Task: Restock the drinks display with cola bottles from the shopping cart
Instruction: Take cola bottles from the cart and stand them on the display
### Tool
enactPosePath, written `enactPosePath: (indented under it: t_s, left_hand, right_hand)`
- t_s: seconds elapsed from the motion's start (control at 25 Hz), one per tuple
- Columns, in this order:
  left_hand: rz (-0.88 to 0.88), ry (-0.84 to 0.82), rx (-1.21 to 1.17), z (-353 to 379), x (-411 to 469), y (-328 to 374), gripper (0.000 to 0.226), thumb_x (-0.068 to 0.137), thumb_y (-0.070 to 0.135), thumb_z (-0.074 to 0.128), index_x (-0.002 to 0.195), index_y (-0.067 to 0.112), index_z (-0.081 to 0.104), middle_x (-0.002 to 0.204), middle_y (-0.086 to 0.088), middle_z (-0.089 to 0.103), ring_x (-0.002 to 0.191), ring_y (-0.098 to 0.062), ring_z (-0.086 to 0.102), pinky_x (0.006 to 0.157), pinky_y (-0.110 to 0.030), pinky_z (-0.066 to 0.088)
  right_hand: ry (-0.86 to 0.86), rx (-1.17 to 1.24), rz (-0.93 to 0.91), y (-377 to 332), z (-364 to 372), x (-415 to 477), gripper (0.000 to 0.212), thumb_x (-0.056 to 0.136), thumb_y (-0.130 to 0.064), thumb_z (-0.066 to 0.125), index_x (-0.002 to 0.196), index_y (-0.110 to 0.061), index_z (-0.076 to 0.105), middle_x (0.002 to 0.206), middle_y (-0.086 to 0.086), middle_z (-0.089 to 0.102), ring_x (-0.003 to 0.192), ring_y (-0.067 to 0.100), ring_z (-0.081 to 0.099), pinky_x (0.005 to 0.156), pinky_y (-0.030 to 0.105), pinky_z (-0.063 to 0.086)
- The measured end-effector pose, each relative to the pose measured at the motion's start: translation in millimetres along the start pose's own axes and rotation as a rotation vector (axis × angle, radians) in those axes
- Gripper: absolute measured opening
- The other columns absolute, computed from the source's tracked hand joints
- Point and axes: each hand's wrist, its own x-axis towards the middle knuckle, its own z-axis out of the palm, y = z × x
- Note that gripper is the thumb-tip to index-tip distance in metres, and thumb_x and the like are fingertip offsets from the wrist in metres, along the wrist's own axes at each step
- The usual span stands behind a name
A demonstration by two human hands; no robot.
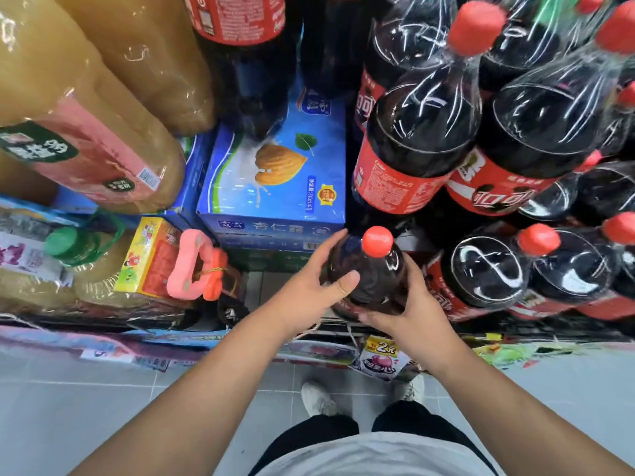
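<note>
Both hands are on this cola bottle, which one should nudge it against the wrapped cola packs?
Left, probably. The left hand grips the bottle on the side away from the packs; the right hand sits between them.

Both arms extended forward. Left grip (309, 290) curled, thumb pressing; right grip (415, 304) cupped opposite, fingers likely wrapped, hidden.

Blue almond-drink carton (275, 187) beside shrink-wrapped yellow juice bottles (86, 132), green-capped bottle (63, 243) below, grey tiled floor (103, 389)
</note>
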Motion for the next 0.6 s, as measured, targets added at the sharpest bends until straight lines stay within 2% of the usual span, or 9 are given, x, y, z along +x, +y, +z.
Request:
enactPosePath:
  t_s: [0.12, 0.2, 0.28, 0.32, 0.44, 0.52, 0.6]
  left_hand:
    - [-0.003, 0.017, -0.021, 3.2, -0.6, -1.3, 0.069, 0.088, 0.027, 0.068, 0.144, 0.041, 0.031, 0.142, 0.018, 0.050, 0.115, 0.021, 0.054, 0.097, -0.008, 0.043]
    - [0.000, 0.013, 0.055, 4.2, 0.9, -5.6, 0.096, 0.079, 0.021, 0.087, 0.150, 0.037, 0.025, 0.150, 0.009, 0.046, 0.124, 0.015, 0.052, 0.104, -0.013, 0.042]
    - [0.018, 0.035, 0.182, 7.5, 1.8, -9.2, 0.123, 0.054, 0.040, 0.096, 0.152, 0.043, 0.022, 0.154, 0.011, 0.043, 0.136, 0.002, 0.048, 0.116, -0.028, 0.039]
    - [0.024, 0.062, 0.222, 10.1, 2.5, -9.1, 0.127, 0.047, 0.047, 0.095, 0.151, 0.045, 0.023, 0.152, 0.013, 0.044, 0.137, -0.001, 0.047, 0.118, -0.033, 0.038]
    - [0.040, 0.126, 0.265, 16.0, 3.9, -5.8, 0.124, 0.042, 0.050, 0.093, 0.147, 0.043, 0.028, 0.146, 0.015, 0.051, 0.132, -0.002, 0.052, 0.117, -0.038, 0.041]
    - [0.054, 0.151, 0.304, 16.4, 5.7, -4.0, 0.121, 0.042, 0.049, 0.094, 0.145, 0.044, 0.032, 0.144, 0.014, 0.053, 0.131, -0.004, 0.054, 0.116, -0.040, 0.041]
    - [0.056, 0.183, 0.347, 16.6, 5.1, -1.0, 0.113, 0.041, 0.051, 0.093, 0.137, 0.051, 0.034, 0.141, 0.016, 0.055, 0.130, -0.004, 0.055, 0.115, -0.037, 0.042]
  right_hand:
    - [-0.045, -0.044, 0.064, -1.2, -12.7, -13.5, 0.093, 0.072, -0.013, 0.086, 0.136, -0.052, 0.031, 0.113, -0.038, 0.055, 0.112, -0.011, 0.057, 0.103, 0.024, 0.044]
    - [-0.009, -0.114, 0.086, 1.1, -21.8, -25.2, 0.084, 0.075, -0.017, 0.085, 0.142, -0.041, 0.040, 0.113, -0.034, 0.056, 0.115, -0.007, 0.055, 0.104, 0.022, 0.041]
    - [0.064, -0.218, 0.083, 2.2, -30.5, -37.1, 0.068, 0.077, -0.023, 0.084, 0.136, -0.034, 0.052, 0.112, -0.027, 0.060, 0.107, -0.011, 0.056, 0.099, 0.019, 0.043]
    - [0.121, -0.249, 0.082, 2.7, -34.8, -42.1, 0.058, 0.077, -0.026, 0.083, 0.129, -0.033, 0.059, 0.108, -0.024, 0.064, 0.097, -0.013, 0.059, 0.093, 0.018, 0.047]
    - [0.333, -0.299, 0.063, 2.0, -45.0, -52.9, 0.024, 0.076, -0.034, 0.083, 0.093, -0.033, 0.067, 0.082, -0.017, 0.068, 0.071, -0.001, 0.063, 0.068, 0.022, 0.049]
    - [0.466, -0.303, 0.029, 0.7, -50.4, -58.3, 0.026, 0.074, -0.034, 0.084, 0.076, -0.028, 0.059, 0.072, -0.009, 0.062, 0.071, 0.005, 0.058, 0.064, 0.021, 0.044]
    - [0.594, -0.245, -0.019, -0.7, -58.5, -59.4, 0.037, 0.068, -0.034, 0.087, 0.081, -0.024, 0.054, 0.084, -0.007, 0.058, 0.078, 0.006, 0.053, 0.068, 0.014, 0.041]
